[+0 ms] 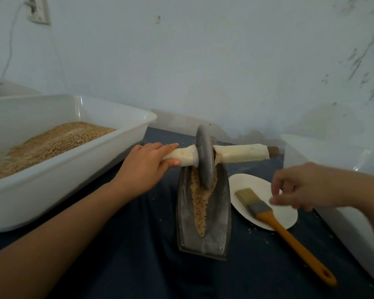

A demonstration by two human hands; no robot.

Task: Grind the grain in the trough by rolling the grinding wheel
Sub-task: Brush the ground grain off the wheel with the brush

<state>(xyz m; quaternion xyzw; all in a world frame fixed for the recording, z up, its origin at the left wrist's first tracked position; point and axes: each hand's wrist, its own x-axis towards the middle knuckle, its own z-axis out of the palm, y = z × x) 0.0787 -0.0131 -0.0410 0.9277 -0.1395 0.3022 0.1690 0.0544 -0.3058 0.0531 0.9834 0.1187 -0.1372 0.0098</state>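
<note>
A grey boat-shaped trough lies on the dark cloth with a strip of crushed tan grain along its groove. The grey grinding wheel stands upright in the far half of the groove, on a pale axle handle sticking out both sides. My left hand grips the axle's left end. My right hand hovers blurred above the white plate, apart from the axle's right end, fingers loosely curled and holding nothing.
A white plate right of the trough carries a brush with an orange handle reaching toward me. A large white tub of grain stands on the left. Another white tub fills the right edge. The wall is close behind.
</note>
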